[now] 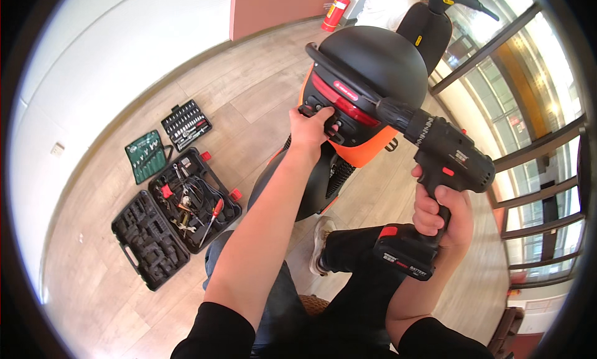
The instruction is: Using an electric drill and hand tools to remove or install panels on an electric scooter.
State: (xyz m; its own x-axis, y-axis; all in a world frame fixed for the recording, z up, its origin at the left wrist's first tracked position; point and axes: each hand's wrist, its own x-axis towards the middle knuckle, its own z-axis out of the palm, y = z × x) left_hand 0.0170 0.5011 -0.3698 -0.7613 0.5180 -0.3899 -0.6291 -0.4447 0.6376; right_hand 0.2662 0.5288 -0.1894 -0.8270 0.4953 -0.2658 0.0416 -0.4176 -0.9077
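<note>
A white wall (112, 67) curves along the left; wood floor (106, 284) runs between it and the open tool case (150, 242), then on toward the electric scooter (373, 60), with windows (507, 110) bounding the right. The left hand (306, 129), forearm slanting up, grips a black bracket (334, 133) below the scooter's red tail light (341, 100). The right hand (443, 213) wraps the handle of a cordless drill (460, 160), its chuck (401, 116) angled up-left.
</note>
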